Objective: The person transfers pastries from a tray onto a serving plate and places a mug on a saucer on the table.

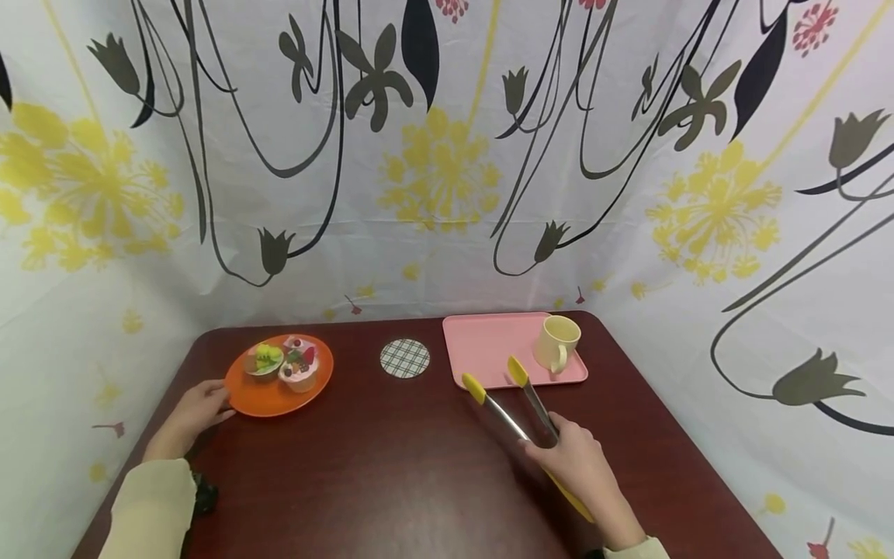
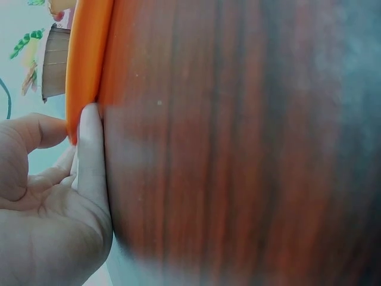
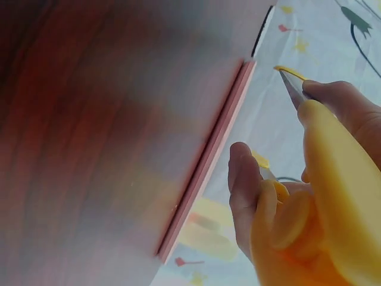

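Observation:
At the table's left, my left hand (image 1: 198,415) pinches the near-left rim of an orange plate (image 1: 261,397). In the left wrist view, the thumb lies at the plate's (image 2: 86,65) upper side and a finger reaches under its edge. The plate carries toy cupcakes: one with green fruit (image 1: 264,361), one with pink cream and berries (image 1: 299,373), and another partly hidden behind. My right hand (image 1: 578,462) grips metal tongs (image 1: 504,417) with yellow tips and handles. The tongs' arms are spread, their tips by the front edge of a pink tray (image 1: 489,345).
A pale yellow mug (image 1: 559,339) stands on the tray's right part. Between plate and tray lies a round checked coaster (image 1: 405,358). The dark red-brown table (image 1: 391,473) has patterned cloth (image 1: 447,264) hanging behind it and along both sides.

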`<state>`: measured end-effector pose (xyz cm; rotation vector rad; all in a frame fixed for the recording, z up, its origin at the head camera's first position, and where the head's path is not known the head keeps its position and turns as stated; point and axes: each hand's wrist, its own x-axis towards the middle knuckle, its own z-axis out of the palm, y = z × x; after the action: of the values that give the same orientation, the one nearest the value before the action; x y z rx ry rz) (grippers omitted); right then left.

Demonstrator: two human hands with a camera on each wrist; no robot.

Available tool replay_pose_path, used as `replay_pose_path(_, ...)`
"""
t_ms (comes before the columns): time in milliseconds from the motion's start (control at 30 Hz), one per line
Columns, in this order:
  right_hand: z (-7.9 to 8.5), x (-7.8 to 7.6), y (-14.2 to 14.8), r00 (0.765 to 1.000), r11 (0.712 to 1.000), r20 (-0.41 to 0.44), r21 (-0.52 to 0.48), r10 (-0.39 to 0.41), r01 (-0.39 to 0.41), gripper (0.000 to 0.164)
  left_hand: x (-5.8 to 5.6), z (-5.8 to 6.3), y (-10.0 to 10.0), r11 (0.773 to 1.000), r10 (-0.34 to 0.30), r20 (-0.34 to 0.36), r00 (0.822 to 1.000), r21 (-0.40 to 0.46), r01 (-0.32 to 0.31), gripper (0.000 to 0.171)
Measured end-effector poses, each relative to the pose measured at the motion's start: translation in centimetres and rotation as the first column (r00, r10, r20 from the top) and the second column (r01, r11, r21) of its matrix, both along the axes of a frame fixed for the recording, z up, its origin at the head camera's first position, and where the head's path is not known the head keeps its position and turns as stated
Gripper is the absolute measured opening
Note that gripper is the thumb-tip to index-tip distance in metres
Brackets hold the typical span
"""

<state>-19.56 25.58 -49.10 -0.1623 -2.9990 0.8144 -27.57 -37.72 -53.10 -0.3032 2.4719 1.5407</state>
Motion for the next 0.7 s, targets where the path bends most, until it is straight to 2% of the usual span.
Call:
replay_pose_path(167, -0.1, 0.1, 0.9, 1.0, 1.0, 0.0, -0.001, -0.026, 0.026, 0.066, 0.1, 0.0, 0.0, 1.0, -0.013, -0.007, 1.0, -0.015, 0.013, 0.073)
replay_pose_path(500, -0.5, 0.4, 1.6, 0.998, 0.998, -0.043, 0.034, -0.055, 0.057, 0.048, 0.0, 0.1, 0.1, 1.0, 0.002, -0.001, 1.0, -0.015, -0.002, 0.073)
replay_pose_path(567, -0.7, 0.2, 1.8, 0.997, 0.998, -0.043, 0.039, -0.057, 0.058, 0.05, 0.0, 0.0, 0.2, 1.0, 0.01, 0.001, 1.0, -0.012, -0.01, 0.074)
replay_pose_path(700, -1.0, 0.0, 2.1, 0.998, 0.997, -0.036, 0.053, -0.059, 0.061, 0.065, 0.0, 0.0, 0.2, 1.0, 0.013, 0.005, 1.0, -0.009, -0.013, 0.074)
